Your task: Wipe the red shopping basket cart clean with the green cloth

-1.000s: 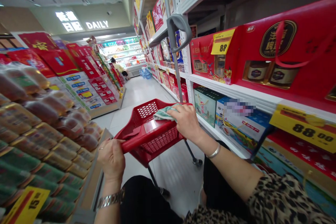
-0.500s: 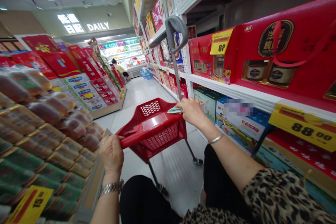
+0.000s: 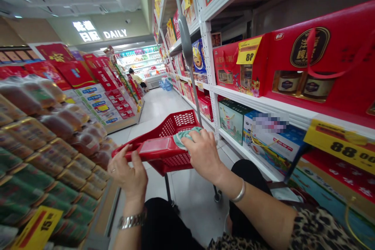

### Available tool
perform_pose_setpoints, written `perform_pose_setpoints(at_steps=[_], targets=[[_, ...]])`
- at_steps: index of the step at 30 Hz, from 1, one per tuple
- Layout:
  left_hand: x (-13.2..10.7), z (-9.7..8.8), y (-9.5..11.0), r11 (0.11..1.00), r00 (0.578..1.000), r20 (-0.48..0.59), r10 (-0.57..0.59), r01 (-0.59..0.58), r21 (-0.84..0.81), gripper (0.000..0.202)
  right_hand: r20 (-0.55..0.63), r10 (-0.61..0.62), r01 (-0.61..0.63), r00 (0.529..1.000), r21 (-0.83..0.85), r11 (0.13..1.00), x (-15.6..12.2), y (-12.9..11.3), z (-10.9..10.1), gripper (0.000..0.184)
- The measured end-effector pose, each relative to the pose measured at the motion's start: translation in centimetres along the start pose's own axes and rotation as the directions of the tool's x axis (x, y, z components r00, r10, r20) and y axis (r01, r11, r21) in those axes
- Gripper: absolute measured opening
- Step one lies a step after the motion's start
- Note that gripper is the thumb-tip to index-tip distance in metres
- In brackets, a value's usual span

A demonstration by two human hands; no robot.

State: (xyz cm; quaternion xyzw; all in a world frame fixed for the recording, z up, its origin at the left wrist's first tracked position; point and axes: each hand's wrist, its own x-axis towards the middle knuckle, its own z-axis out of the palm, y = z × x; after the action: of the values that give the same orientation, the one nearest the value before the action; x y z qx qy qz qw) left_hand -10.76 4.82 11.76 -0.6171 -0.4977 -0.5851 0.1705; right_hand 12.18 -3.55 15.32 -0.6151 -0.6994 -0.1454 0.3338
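Observation:
A red plastic shopping cart basket (image 3: 175,161) with mesh sides stands tilted in front of my knees. My left hand (image 3: 129,174) grips the left end of its near rim between thumb and fingers. Bunched under the fingers of my right hand (image 3: 203,155) is a pale green cloth (image 3: 181,139), pressed on the right part of the same rim, beside a clear label panel (image 3: 156,144). A grey pole with a thick grey grip (image 3: 185,41) rises behind the basket. Caster wheels (image 3: 217,196) show below it.
White shelving (image 3: 215,115) with red gift boxes (image 3: 322,54) runs close along my right. On the left, stacked wrapped packs (image 3: 47,136) border the aisle. Farther down the tiled floor (image 3: 155,103) are blue bundles (image 3: 165,84) and a crouching person (image 3: 136,78) near lit cooler shelves.
My right hand has slid left along the rim with the cloth, and more of the cloth shows. The basket has turned and shifted left. The grey grip has rotated to a narrower side.

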Motion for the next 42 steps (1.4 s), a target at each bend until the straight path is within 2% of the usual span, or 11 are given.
perform_pose_setpoints(at_steps=[3, 6, 14, 20, 24, 26, 29, 32, 34, 37, 42], targets=[[-2.1, 0.6, 3.7, 0.98, 0.979, 0.146, 0.142, -0.118, -0.16, 0.031, -0.04, -0.074, 0.075, 0.996, 0.029, 0.997, -0.9, -0.9, 0.1, 0.031], [-3.2, 1.1, 4.8, 0.973, 0.968, 0.202, 0.146, -0.104, -0.204, 0.032, -0.072, -0.147, 0.153, 0.986, 0.08, 0.985, -1.7, -0.8, -0.1, 0.032], [-2.5, 1.2, 3.1, 0.967, 0.982, 0.175, 0.07, -0.024, -0.254, 0.035, -0.178, -0.206, 0.243, 0.962, 0.227, 0.943, -3.9, 2.8, -0.2, 0.041], [-2.0, 2.0, 2.4, 0.947, 0.99, 0.135, 0.037, 0.008, -0.322, 0.028, -0.21, -0.059, 0.113, 0.976, 0.252, 0.961, -4.9, 6.4, 1.2, 0.052], [-1.9, 2.7, 1.7, 0.935, 0.994, 0.111, 0.006, 0.034, -0.353, 0.028, -0.275, 0.051, 0.012, 0.96, 0.223, 0.975, -5.0, 8.1, 0.8, 0.054], [-1.9, 3.0, 1.6, 0.932, 0.995, 0.101, -0.008, 0.044, -0.361, 0.028, -0.326, 0.04, 0.049, 0.945, 0.26, 0.964, -4.9, 7.6, 0.1, 0.056], [-1.8, 3.3, 1.5, 0.925, 0.996, 0.092, -0.017, 0.051, -0.376, 0.029, -0.356, -0.077, 0.207, 0.931, 0.345, 0.915, -4.4, 5.0, -0.8, 0.057], [-1.6, 3.3, 1.4, 0.916, 0.995, 0.102, -0.007, 0.047, -0.398, 0.031, -0.339, -0.213, 0.341, 0.917, 0.386, 0.857, -4.0, 2.0, -0.3, 0.052], [-1.5, 3.3, 1.2, 0.914, 0.993, 0.114, 0.003, 0.044, -0.402, 0.032, -0.353, -0.276, 0.403, 0.894, 0.367, 0.838, -4.0, 0.8, 0.6, 0.05], [-1.3, 3.1, 0.9, 0.912, 0.992, 0.13, 0.008, 0.046, -0.407, 0.033, -0.386, -0.302, 0.438, 0.872, 0.337, 0.833, -4.3, 1.0, 2.2, 0.046], [-1.2, 2.9, 0.8, 0.898, 0.991, 0.133, -0.002, 0.06, -0.436, 0.032, -0.391, -0.223, 0.37, 0.893, 0.357, 0.857, -5.0, 4.0, 3.3, 0.041]])
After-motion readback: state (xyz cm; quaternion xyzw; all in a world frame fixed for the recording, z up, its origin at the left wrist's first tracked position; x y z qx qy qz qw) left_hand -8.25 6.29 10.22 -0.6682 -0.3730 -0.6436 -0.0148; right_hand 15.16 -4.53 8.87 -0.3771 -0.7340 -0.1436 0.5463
